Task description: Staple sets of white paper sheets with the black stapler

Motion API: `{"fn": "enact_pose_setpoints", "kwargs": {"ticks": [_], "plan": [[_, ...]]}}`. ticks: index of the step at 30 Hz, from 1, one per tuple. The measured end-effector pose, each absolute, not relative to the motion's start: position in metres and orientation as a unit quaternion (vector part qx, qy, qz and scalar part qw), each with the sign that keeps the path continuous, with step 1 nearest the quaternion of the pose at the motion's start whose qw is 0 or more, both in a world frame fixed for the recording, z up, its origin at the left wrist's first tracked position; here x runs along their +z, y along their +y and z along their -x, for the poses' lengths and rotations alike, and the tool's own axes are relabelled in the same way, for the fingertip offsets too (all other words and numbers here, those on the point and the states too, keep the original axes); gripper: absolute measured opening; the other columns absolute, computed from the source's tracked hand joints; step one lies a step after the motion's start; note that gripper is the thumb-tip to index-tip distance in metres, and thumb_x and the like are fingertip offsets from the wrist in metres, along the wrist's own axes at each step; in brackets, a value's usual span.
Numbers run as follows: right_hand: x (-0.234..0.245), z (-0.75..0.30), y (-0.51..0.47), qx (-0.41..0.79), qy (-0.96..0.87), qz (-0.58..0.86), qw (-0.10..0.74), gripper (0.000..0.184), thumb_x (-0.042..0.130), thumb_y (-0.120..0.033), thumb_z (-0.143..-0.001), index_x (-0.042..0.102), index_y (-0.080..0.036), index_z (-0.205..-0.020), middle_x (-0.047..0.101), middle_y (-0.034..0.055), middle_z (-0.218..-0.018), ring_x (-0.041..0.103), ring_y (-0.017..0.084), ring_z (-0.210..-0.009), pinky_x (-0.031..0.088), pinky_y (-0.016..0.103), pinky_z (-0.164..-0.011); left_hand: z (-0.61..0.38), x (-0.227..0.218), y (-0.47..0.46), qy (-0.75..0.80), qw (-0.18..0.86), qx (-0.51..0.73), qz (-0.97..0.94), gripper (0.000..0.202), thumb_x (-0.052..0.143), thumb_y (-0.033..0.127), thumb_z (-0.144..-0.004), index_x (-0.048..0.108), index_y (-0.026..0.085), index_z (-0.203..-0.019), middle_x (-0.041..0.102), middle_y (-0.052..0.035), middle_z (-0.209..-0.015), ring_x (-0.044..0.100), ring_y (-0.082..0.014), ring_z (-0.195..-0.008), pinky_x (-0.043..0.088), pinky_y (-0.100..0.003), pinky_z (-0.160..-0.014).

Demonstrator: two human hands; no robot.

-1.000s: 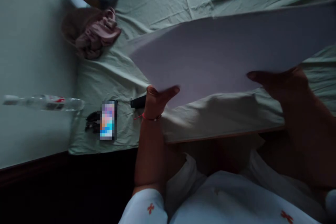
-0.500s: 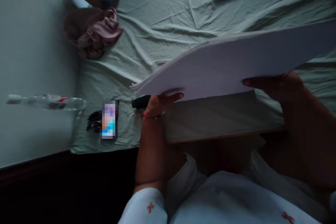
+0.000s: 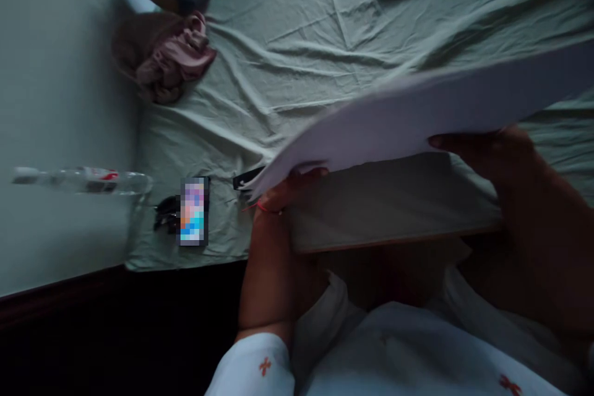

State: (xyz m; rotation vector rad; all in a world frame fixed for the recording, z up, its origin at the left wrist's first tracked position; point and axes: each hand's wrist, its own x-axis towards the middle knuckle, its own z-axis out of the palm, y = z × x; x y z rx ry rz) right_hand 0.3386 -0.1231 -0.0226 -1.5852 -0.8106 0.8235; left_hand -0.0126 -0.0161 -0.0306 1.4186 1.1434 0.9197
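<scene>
A wide white stack of paper sheets [image 3: 394, 117] is held up slanting over the green cloth, its right end running out of view. My left hand [image 3: 290, 189], with a red string at the wrist, is closed on the near left edge, thumb on top and the other fingers hidden below. Further right, my right hand [image 3: 492, 148] grips the same edge, its thumb lying on the paper. The left end of the sheets bends down, with its corners slightly fanned. Partly behind that end lies a black object [image 3: 245, 178] whose kind I cannot make out.
A wrinkled green sheet [image 3: 288, 31] covers the surface. To the left are a phone [image 3: 193, 211], a dark bundle [image 3: 166, 215] beside it, and a clear plastic bottle [image 3: 83, 179] against the wall. Pink cloth [image 3: 176, 62] lies crumpled at the back left.
The left end of the paper has swung down and towards me, bending more, as my left hand tilted. My right hand stays almost where it was.
</scene>
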Motion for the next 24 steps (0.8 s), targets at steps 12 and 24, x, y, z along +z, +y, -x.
{"fn": "enact_pose_setpoints", "kwargs": {"ticks": [12, 24], "plan": [[-0.015, -0.337, -0.117, 0.44, -0.348, 0.637, 0.528, 0.034, 0.095, -0.04, -0.061, 0.075, -0.015, -0.072, 0.069, 0.002, -0.081, 0.057, 0.008, -0.071, 0.052, 0.023, -0.068, -0.004, -0.025, -0.018, 0.464, 0.506, 0.396, -0.61, 0.04, 0.083, 0.05, -0.083, 0.076, 0.019, -0.107, 0.077, -0.009, -0.119, 0.071, -0.0216, -0.113, 0.054, -0.036, -0.111], [-0.012, -0.324, -0.113, 0.478, -0.251, 0.633, 0.555, 0.045, 0.102, -0.045, -0.044, 0.079, -0.02, -0.074, 0.07, -0.001, -0.078, 0.058, 0.006, -0.067, 0.048, 0.02, -0.063, -0.004, -0.022, -0.021, 0.45, 0.625, 0.356, -0.529, 0.041, 0.086, 0.05, -0.079, 0.079, 0.021, -0.108, 0.078, -0.0069, -0.109, 0.073, -0.0228, -0.105, 0.06, -0.034, -0.095]]}}
